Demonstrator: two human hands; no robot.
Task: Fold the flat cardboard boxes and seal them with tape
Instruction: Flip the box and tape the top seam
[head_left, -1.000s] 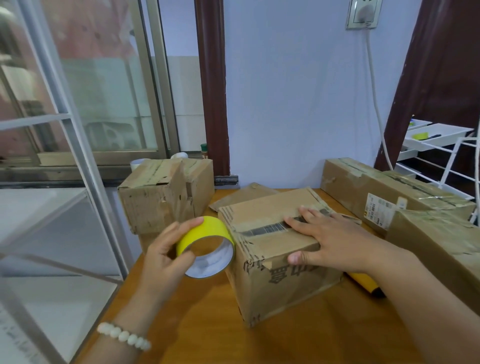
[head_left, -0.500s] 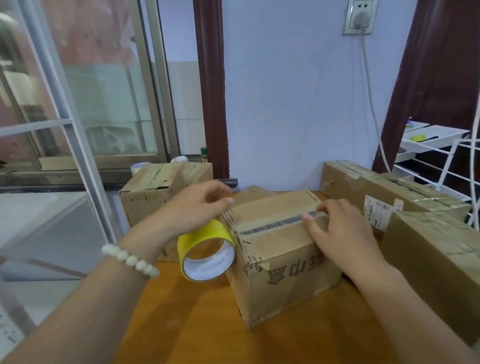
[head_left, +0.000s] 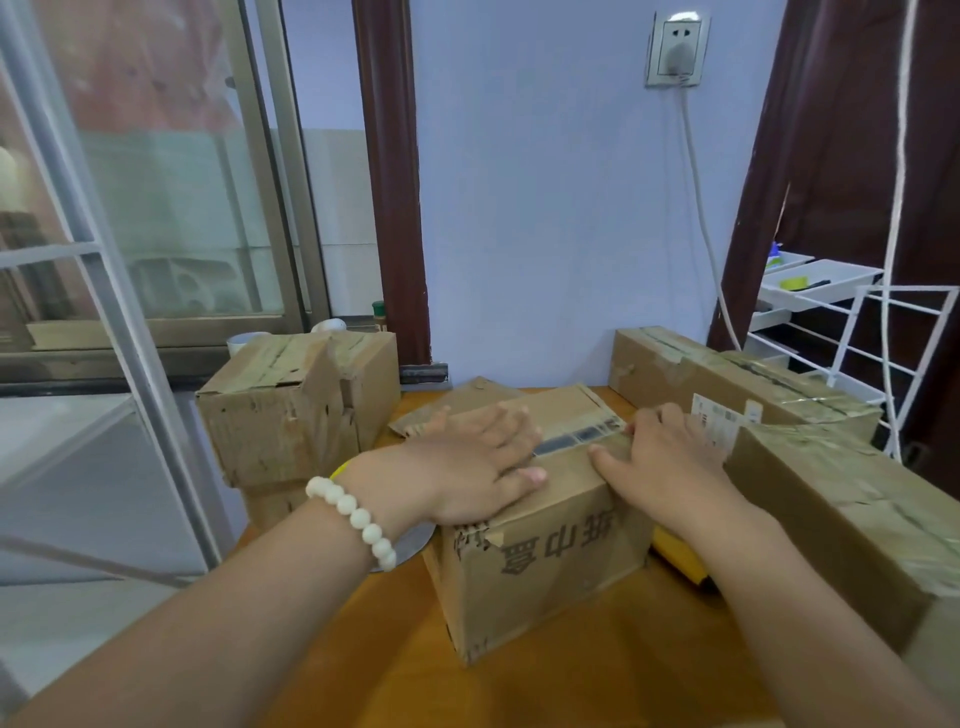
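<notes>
I am pressing my left hand and right hand, fingers straight, flat on the box beneath them (tape roll peeking out under my left wrist).

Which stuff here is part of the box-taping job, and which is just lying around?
Job: middle box, with left hand and right hand pressing its top; tape roll, half hidden by the left wrist; flat cardboard behind it; left box, long box, right box.
Lying about: socket, rack, cup, bottle, yellow item under the right arm.
</notes>
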